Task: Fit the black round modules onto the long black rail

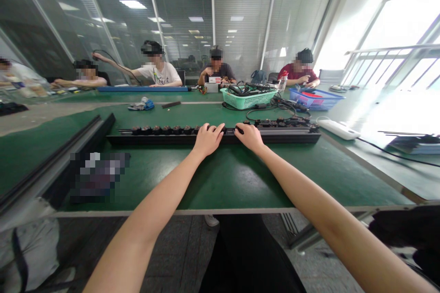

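Observation:
A long black metal rail (158, 139) lies across the green table in front of me. Along its left half sits a row of small black parts with brownish tops (176, 130). My left hand (208, 140) is over the middle of the rail, its bent fingers closed round a small black part. Just right of it, my right hand (250, 137) pinches another small black part (239, 130) between thumb and fingers. A short stretch of bare rail shows between the two hands. Several more black parts (285, 122) lie behind the rail's right half. The fingertips' undersides are hidden.
A second long black rail (79, 165) lies at the left, beside a blurred dark packet (101, 174). Behind stand a green basket (249, 99) of cables and a blue basket (316, 100). A white power strip (338, 128) is at the right. Several people sit opposite.

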The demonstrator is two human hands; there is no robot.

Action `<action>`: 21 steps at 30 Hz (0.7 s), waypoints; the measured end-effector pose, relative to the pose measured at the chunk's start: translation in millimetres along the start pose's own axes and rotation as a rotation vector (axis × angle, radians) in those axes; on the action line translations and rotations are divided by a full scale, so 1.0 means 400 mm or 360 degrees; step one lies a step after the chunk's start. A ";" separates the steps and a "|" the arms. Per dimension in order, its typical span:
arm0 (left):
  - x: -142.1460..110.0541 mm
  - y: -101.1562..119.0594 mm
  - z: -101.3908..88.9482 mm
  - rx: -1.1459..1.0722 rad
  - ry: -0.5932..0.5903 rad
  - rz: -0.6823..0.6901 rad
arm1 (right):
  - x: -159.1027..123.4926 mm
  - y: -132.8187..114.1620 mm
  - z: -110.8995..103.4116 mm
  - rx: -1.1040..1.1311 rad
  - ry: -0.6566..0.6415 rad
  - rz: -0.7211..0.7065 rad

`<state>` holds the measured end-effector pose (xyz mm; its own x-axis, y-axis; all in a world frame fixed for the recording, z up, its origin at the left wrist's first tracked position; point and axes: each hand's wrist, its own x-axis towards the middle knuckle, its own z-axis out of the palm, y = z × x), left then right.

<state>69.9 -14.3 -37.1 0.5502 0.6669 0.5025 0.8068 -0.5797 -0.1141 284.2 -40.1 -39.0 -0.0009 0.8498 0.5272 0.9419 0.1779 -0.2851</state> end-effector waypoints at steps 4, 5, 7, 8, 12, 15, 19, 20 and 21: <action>0.001 0.001 -0.003 -0.0012 -0.0008 0.0001 | 0.001 0.006 0.004 0.0005 0.0018 0.0021; 0.001 0.002 -0.003 -0.0007 -0.0010 0.0002 | 0.001 0.007 0.005 0.0007 0.0020 0.0020; 0.001 0.002 -0.004 0.0002 -0.0014 0.0005 | 0.001 0.008 0.006 0.0010 0.0022 0.0016; 0.001 0.002 -0.004 0.0004 -0.0015 0.0005 | 0.001 0.008 0.006 0.0010 0.0021 0.0014; 0.000 0.003 -0.005 0.0000 0.0005 0.0007 | 0.002 0.007 0.004 0.0001 0.0010 0.0012; -0.001 0.004 -0.007 0.0008 0.0007 0.0004 | 0.002 0.006 0.002 0.0003 0.0000 0.0009; -0.001 0.005 -0.009 0.0010 -0.0005 -0.0005 | 0.000 0.004 -0.002 0.0000 -0.0010 0.0007; -0.001 0.005 -0.009 0.0011 -0.0007 -0.0006 | -0.001 0.003 -0.002 -0.0005 -0.0013 0.0005; 0.000 0.005 -0.008 0.0013 -0.0010 -0.0007 | -0.002 0.002 -0.002 -0.0008 -0.0015 0.0001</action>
<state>70.8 -17.0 -34.8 0.5483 0.6722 0.4976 0.8108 -0.5731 -0.1191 285.5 -41.1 -38.9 -0.0033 0.8545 0.5195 0.9435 0.1747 -0.2815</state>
